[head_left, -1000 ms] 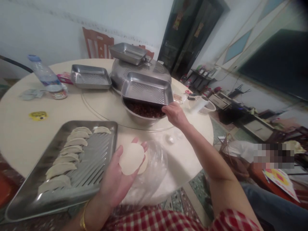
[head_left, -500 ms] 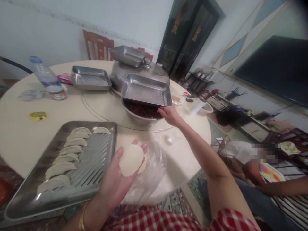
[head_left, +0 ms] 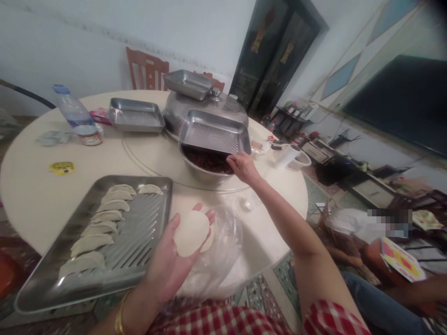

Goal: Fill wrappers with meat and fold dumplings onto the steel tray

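A round dumpling wrapper lies across the palm of my left hand, the fingers stretched behind it. Just right of it, more wrappers show in a clear plastic bag. At the right rim of a metal bowl, the fingers of my right hand are closed; what they grip is hidden. Dark filling fills the bowl, partly covered by a metal tray resting over its back. To the left, a large tray carries several folded dumplings.
Behind the bowl stands a domed metal lid with another tray on top. A further tray, a plastic bottle and a jar are at the back left. A seated person is at the right.
My view has shifted slightly, so the table items sit a little further right. My right hand has moved slightly left over the bowl's rim. The left hand keeps the wrapper in its palm.
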### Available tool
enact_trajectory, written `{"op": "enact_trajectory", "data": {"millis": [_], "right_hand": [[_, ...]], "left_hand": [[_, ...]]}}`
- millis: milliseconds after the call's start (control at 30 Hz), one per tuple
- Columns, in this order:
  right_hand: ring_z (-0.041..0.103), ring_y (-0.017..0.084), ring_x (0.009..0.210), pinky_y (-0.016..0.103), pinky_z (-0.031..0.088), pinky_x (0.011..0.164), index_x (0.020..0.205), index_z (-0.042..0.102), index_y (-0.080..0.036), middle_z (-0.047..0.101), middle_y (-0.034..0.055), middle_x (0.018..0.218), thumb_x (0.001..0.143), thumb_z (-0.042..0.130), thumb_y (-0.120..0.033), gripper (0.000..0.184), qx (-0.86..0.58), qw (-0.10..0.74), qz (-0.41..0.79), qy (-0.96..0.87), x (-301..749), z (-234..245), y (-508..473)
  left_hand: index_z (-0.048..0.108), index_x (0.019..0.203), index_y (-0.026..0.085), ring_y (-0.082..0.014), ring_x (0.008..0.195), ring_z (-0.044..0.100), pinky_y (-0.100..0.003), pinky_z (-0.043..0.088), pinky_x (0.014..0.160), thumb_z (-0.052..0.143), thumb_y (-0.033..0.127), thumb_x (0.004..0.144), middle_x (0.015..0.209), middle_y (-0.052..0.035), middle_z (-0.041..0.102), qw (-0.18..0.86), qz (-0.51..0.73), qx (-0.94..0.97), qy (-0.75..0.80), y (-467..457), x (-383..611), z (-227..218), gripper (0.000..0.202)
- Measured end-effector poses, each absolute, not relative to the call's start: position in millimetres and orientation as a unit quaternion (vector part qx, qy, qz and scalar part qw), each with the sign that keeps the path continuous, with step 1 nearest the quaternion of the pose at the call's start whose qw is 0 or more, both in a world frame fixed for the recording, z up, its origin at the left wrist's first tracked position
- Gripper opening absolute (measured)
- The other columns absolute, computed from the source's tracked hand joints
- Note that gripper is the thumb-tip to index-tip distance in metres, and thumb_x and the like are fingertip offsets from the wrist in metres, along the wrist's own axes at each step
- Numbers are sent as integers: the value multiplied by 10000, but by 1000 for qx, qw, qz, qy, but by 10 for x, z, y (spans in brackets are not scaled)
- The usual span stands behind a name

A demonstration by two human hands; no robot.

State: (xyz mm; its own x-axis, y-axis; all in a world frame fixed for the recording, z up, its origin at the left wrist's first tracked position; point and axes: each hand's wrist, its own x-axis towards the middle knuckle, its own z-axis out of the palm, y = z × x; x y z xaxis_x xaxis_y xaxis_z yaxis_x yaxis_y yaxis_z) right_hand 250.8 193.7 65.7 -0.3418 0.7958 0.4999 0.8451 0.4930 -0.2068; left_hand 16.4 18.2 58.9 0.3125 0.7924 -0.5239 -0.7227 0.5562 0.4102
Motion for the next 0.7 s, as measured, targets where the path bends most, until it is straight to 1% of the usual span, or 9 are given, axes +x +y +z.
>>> {"op": "enact_trajectory", "data": {"millis": [100,167,333,467,567,700], "right_hand": [[550,212,774,328,441,785,845,716,-185,659,61,699,980,448,-306,323,-500,266,-37,-823,2527,661,1938],[555,209,773,323,444,773,851,714,-184,655,60,696,984,436,-305,331,-501,263,-34,-824,2531,666,1921],[565,205,798,327,453,803,850,711,-188,675,66,747,987,435,-309,331,-494,261,-27,-829,2493,668,1818],[565,210,827,333,462,827,861,708,-192,707,76,816,988,433,-308,324,-488,267,-20,-831,2458,676,1721],[566,213,832,333,469,827,850,704,-198,713,74,815,984,441,-306,315,-485,275,-14,-830,2428,693,1650],[571,205,829,326,475,819,843,700,-204,715,60,802,978,447,-304,304,-484,289,-1,-826,2369,754,1557]], "left_hand": [[498,1409,97,-245,1162,660,-331,542,975,361,334,1014,1216,-205,692,808,465,56,357,182,166,596,480],[497,1408,96,-245,1169,656,-343,520,1010,365,333,1013,1213,-203,694,809,462,57,358,177,163,601,479],[481,1420,106,-248,1176,652,-383,471,1072,364,330,1013,1206,-189,701,814,458,46,354,162,158,609,479],[456,1436,110,-253,1172,655,-401,452,1090,374,341,1010,1217,-193,694,809,465,52,355,159,162,585,491],[420,1458,123,-262,1169,656,-420,447,1093,400,371,1004,1236,-201,681,806,474,63,349,172,145,558,518],[446,1430,66,-277,1190,641,-418,445,1100,388,413,1005,1272,-227,653,805,468,59,361,217,117,572,552]]}}
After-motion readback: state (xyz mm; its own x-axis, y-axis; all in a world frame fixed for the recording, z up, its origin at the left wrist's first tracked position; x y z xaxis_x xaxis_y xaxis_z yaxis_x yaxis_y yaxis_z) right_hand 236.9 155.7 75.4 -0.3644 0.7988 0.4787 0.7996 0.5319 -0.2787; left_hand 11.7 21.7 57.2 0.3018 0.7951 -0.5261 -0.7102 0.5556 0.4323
